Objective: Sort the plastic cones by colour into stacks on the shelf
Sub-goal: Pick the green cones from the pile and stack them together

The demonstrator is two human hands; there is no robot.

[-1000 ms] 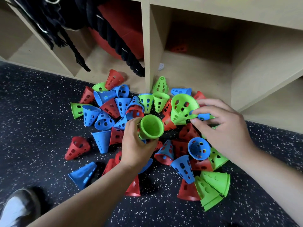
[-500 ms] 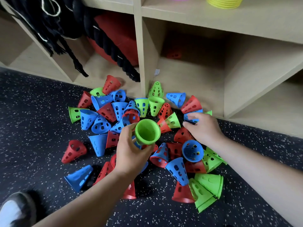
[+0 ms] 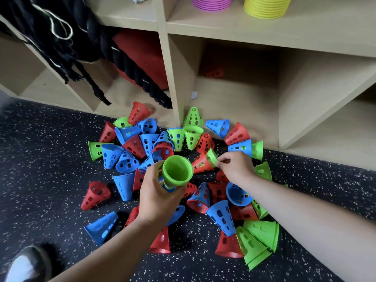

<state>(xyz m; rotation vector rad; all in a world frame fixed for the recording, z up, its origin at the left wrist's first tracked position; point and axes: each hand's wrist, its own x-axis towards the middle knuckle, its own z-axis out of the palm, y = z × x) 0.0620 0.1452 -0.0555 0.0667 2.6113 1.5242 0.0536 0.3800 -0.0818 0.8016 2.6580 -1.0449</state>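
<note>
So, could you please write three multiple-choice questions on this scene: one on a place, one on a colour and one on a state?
1. Where does the yellow stack stand? A) on the floor B) on the upper shelf C) in a lower compartment
2. What colour is the held stack in the left hand? A) red B) blue C) green
3. What is the right hand doing? A) lying flat on the floor B) pinching a green cone C) gripping the rope
Answers: 1 B, it stands beside the pink stack there. 2 C, its rim and walls are green. 3 B, it pinches the cone's rim.
</note>
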